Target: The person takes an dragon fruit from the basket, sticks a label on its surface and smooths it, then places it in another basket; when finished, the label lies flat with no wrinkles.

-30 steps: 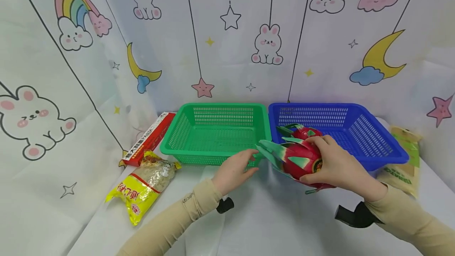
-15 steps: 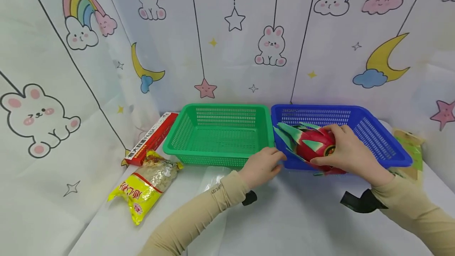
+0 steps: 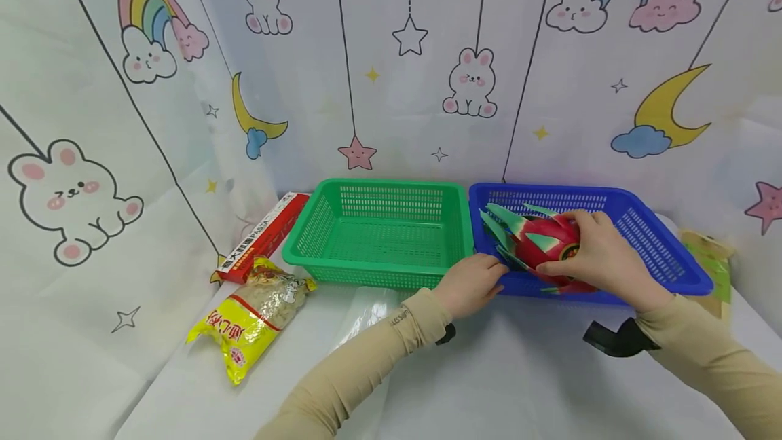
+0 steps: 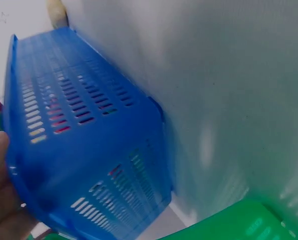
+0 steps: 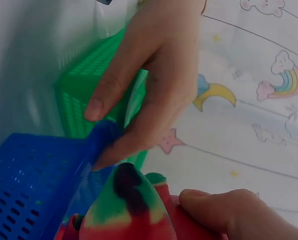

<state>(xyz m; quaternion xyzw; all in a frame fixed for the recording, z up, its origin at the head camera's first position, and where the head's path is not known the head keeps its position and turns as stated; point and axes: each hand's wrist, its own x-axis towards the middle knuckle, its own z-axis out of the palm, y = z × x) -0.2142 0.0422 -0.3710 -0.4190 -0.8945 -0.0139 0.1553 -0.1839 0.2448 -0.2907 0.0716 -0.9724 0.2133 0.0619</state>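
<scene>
My right hand [image 3: 611,263] grips a red dragon fruit [image 3: 534,243] with green-tipped scales, low over the front of the blue basket [image 3: 668,250]. In the right wrist view the thumb presses the fruit's side [image 5: 123,220]. My left hand [image 3: 470,287] pinches the blue basket's front left corner, its thumb outside the rim and its fingers inside, as the right wrist view shows. In the left wrist view, red shows through the slots of the basket wall [image 4: 83,150], and part of the left hand [image 4: 6,200] lies at the rim.
An unfilled green basket [image 3: 379,185] stands right beside the blue one. Left of it lie a red pasta box [image 3: 263,236] and a yellow bag of pasta [image 3: 250,318]. A beige and green bag [image 3: 711,263] lies at the right. Clear plastic [image 3: 366,318] lies in front.
My right hand has carried the dragon fruit right and into the blue basket's front, now covering another dragon fruit seen there earlier. My left hand has moved right and taken hold of the basket's corner.
</scene>
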